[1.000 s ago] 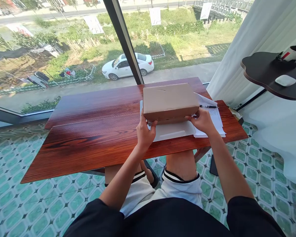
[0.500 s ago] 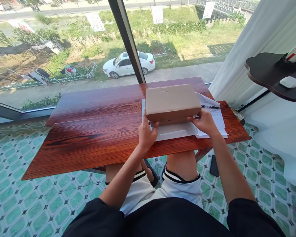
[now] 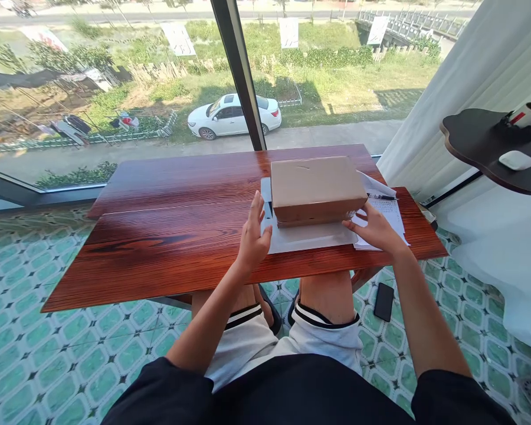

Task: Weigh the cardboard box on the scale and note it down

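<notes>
A closed brown cardboard box [image 3: 314,183] sits on a pale flat tray-like sheet [image 3: 307,239] on the wooden table. To the left of the box, my left hand [image 3: 253,239] is open, fingers apart and pointing up, and holds nothing. My right hand [image 3: 374,227] is at the box's right front corner, with thumb and fingers spread. Its fingertips are close to the corner; whether they touch the cardboard I cannot tell. Right of the box lie written paper sheets [image 3: 387,215] with a black pen [image 3: 381,196] on top.
The reddish wooden table [image 3: 168,236] stands against a large window. A dark wavy-edged shelf [image 3: 478,139] holds a white case [image 3: 517,160] and a cup at the right, near a white curtain [image 3: 433,112]. A black phone [image 3: 384,301] lies on the green tiled floor.
My left hand has let go of the box and moved left, its fingers opening. My right hand has loosened at the box's right corner. The box now rests lower on the sheet.
</notes>
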A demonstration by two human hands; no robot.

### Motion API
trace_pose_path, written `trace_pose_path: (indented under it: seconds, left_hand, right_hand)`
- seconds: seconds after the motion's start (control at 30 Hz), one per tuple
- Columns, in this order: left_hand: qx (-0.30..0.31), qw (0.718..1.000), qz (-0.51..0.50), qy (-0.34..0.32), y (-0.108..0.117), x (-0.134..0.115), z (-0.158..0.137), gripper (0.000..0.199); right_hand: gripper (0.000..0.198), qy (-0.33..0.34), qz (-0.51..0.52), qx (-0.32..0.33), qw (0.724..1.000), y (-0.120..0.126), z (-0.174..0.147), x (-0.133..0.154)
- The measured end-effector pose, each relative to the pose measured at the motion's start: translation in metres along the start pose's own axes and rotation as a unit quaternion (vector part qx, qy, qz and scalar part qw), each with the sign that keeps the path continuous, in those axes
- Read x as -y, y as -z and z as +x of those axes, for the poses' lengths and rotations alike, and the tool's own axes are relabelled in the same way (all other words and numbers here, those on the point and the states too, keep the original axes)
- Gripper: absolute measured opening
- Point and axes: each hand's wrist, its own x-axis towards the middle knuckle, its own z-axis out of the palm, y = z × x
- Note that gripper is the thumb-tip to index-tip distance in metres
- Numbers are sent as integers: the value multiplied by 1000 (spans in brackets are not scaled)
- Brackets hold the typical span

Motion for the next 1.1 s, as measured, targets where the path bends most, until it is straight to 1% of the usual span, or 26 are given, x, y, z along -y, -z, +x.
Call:
trace_pose_path:
  seconds: [0.03, 0.07, 0.1, 0.13, 0.2, 0.23, 0.27, 0.33, 0.43, 0.5, 0.53, 0.6, 0.67, 0.77, 0.83, 0.9, 0.93, 1.0, 1.03, 1.07, 1.1]
  left_hand:
    - [-16, 1000, -1, -2, 7, 0, 0, 81]
    - [-31, 1000, -2, -3, 16, -2, -1, 80]
    - [-45, 999, -1, -3, 24, -4, -2, 78]
    - [-60, 998, -1, -5, 33, -7, -4, 76]
    - [-83, 997, -2, -9, 50, -14, -8, 70]
    - [-92, 996, -4, -11, 57, -18, -11, 66]
    - [-99, 995, -8, -13, 63, -22, -14, 62]
    - [-108, 994, -21, -12, 73, -29, -20, 51]
    - [-93, 995, -36, -5, 83, -40, -29, 30]
    - [-54, 998, -43, -10, 87, -50, -34, 20]
    - [-24, 998, -49, -17, 89, -56, -36, 18]
    - [52, 996, -67, -30, 92, -71, -39, 17]
    - [145, 985, -87, -38, 94, -89, -41, 18]
    - [290, 950, -107, -50, 92, -117, -41, 25]
    - [376, 915, -126, -79, 86, -132, -39, 33]
    - [450, 872, -157, -117, 74, -141, -38, 40]
    - [481, 848, -178, -136, 66, -143, -38, 41]
    - [530, 799, -227, -169, 47, -140, -41, 35]
    - [549, 778, -248, -179, 37, -135, -44, 29]
    - [571, 756, -256, -191, 27, -130, -48, 19]
    - [600, 740, -233, -194, 17, -124, -53, 12]
  right_hand:
    - [85, -7, -25, -21, 999, 3, -5, 1]
    - [90, -12, -51, -56, 997, 5, -11, 3]
    - [92, -12, -73, -101, 992, 7, -17, 7]
    - [89, -3, -89, -150, 985, 9, -24, 11]
    - [72, 33, -110, -240, 964, 11, -37, 24]
    - [61, 54, -119, -269, 954, 10, -43, 31]
    - [52, 72, -125, -284, 948, 7, -48, 40]
    - [44, 106, -124, -276, 947, -1, -56, 55]
    - [36, 145, -95, -208, 963, -21, -60, 75]
    - [31, 166, -82, -145, 972, -35, -58, 86]
    - [29, 176, -78, -112, 975, -41, -56, 91]
    - [27, 189, -68, -41, 979, -53, -52, 101]
    - [27, 193, -61, 41, 978, -65, -48, 113]
    - [27, 214, -77, 163, 960, -88, -41, 129]
    - [19, 248, -86, 237, 935, -108, -37, 137]
    - [6, 298, -92, 318, 895, -134, -34, 140]
    - [4, 331, -94, 354, 869, -148, -34, 139]
    - [8, 402, -108, 434, 799, -180, -35, 136]
    - [6, 426, -135, 470, 761, -195, -37, 134]
    - [4, 430, -157, 503, 733, -210, -40, 131]
    - [6, 427, -163, 513, 727, -223, -43, 129]
